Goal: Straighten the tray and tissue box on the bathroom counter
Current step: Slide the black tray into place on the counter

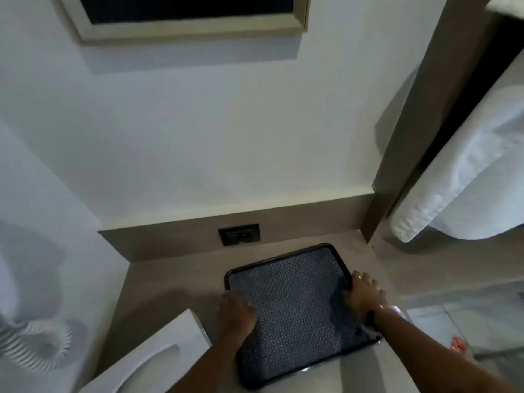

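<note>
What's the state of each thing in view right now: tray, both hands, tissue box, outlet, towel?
tray: flat on the counter, skewed to the backsplash, nothing on it
left hand: on the tray's left edge; grip unclear
right hand: fingers curled over the tray's right rim
tissue box: white, at the tray's left, tilted, partly out of frame
outlet: nothing plugged in
towel: hanging, at right

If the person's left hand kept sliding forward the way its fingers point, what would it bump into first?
The left hand lies on the black textured tray, fingers pointing towards the wall. Going straight on, it would probably meet the tray's raised far rim first, then bare beige counter and the beige backsplash with the dark outlet. Depth is hard to judge.
</note>
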`<state>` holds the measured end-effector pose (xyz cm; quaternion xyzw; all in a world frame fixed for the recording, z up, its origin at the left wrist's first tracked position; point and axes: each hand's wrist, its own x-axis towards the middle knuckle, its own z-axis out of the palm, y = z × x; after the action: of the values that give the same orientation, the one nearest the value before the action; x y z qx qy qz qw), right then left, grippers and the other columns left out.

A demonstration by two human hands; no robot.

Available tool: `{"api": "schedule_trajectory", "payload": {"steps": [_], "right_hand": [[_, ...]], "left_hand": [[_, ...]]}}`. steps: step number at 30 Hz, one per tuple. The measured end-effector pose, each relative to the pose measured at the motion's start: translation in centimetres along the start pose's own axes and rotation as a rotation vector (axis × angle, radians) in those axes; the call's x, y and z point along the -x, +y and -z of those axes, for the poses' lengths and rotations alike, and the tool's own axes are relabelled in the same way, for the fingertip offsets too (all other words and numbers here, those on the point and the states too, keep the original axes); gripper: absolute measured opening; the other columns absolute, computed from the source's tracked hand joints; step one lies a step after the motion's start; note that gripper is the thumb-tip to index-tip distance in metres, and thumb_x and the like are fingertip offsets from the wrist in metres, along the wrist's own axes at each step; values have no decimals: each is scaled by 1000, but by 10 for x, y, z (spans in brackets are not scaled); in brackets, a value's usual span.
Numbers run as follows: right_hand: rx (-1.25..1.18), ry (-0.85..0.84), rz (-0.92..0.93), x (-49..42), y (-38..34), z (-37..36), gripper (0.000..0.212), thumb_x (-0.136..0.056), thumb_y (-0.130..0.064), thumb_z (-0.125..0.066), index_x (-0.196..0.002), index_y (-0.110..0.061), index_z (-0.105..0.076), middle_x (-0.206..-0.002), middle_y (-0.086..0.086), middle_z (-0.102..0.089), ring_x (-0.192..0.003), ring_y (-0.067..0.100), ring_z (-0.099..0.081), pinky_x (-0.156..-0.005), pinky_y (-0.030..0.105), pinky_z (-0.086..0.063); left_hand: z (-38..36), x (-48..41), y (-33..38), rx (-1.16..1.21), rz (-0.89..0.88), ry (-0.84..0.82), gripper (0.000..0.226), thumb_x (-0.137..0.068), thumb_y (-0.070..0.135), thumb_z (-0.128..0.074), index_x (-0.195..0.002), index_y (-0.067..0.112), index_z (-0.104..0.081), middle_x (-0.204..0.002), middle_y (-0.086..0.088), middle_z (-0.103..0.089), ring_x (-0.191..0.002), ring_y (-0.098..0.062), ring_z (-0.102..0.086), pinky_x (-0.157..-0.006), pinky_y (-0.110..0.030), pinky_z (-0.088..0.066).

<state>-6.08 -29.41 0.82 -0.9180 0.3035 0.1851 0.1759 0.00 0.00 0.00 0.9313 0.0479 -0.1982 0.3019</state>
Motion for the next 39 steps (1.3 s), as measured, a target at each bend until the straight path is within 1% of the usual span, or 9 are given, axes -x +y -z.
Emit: {"api": "schedule_trajectory", "payload": {"steps": [3,6,8,10,14,20,28,35,39], "right_hand": [[1,-23,-15,-16,-1,-2,46,-94,-31,-52,-136,-13,-43,-138,14,-44,-127,35,-39,-104,46,-38],[-32,-10,-27,-22,-5,-7,43,-92,-26,-55,-132,-10,-47,-133,17,-45,-124,36,-41,-101,46,-42],[-129,2,-73,-24,-2,-10,44,-90,-22,-58,-130,-7,-49,-132,20,-45,-123,38,-42,-100,46,-42],[-213,-7,-115,-30,5,-7,41,-88,-20,-61,-125,-4,-54,-130,22,-49,-120,40,-47,-99,45,-44],[-321,21,-81,-28,26,-2,29,-84,-16,-66,-109,-1,-66,-114,24,-62,-102,39,-60,-86,39,-51],[-378,69,-85,0,55,-9,16,-85,-5,-61,-98,0,-69,-102,23,-68,-82,33,-59,-68,30,-41],[-447,123,-107,11,61,-31,16,-80,4,-58,-85,1,-72,-86,23,-71,-74,34,-62,-66,30,-47],[-479,106,-99,11,68,-35,35,-95,-12,-57,-129,-3,-59,-129,23,-58,-116,38,-56,-99,37,-43],[-213,230,-8,37,66,-40,53,-98,-31,-55,-142,-3,-46,-134,26,-48,-122,40,-45,-101,45,-38]], "left_hand": [[-14,-7,5,-5,164,19,48,-96,16,-50,-131,-17,-48,-129,-32,-58,-115,-44,-59,-100,-52,-50],[-22,5,11,-32,307,57,48,-95,23,-55,-132,-7,-52,-130,-23,-60,-117,-38,-59,-100,-43,-49],[-24,10,11,-40,297,130,25,-95,25,-57,-104,4,-66,-115,-17,-67,-106,-33,-63,-93,-36,-48],[-26,7,3,-18,273,172,26,-93,23,-57,-69,12,-61,-90,-12,-69,-84,-30,-63,-84,-34,-53],[-27,3,-11,129,223,146,27,-90,10,-57,-66,2,-62,-78,-17,-69,-76,-34,-65,-71,-40,-58],[-32,14,-15,282,170,187,46,-86,-6,-51,-48,18,-42,-52,2,-52,-49,-9,-45,-43,-25,-32],[-39,22,-23,237,102,163,44,-85,-11,-47,-52,17,-36,-62,-7,-54,-57,-18,-49,-46,-26,-29],[-38,39,-10,138,89,126,4,-87,1,-54,-88,0,-58,-95,-22,-61,-86,-36,-61,-74,-45,-53],[-45,54,-8,-147,73,137,45,-92,27,-60,-126,-2,-50,-132,-24,-49,-120,-40,-50,-100,-51,-46]]}}
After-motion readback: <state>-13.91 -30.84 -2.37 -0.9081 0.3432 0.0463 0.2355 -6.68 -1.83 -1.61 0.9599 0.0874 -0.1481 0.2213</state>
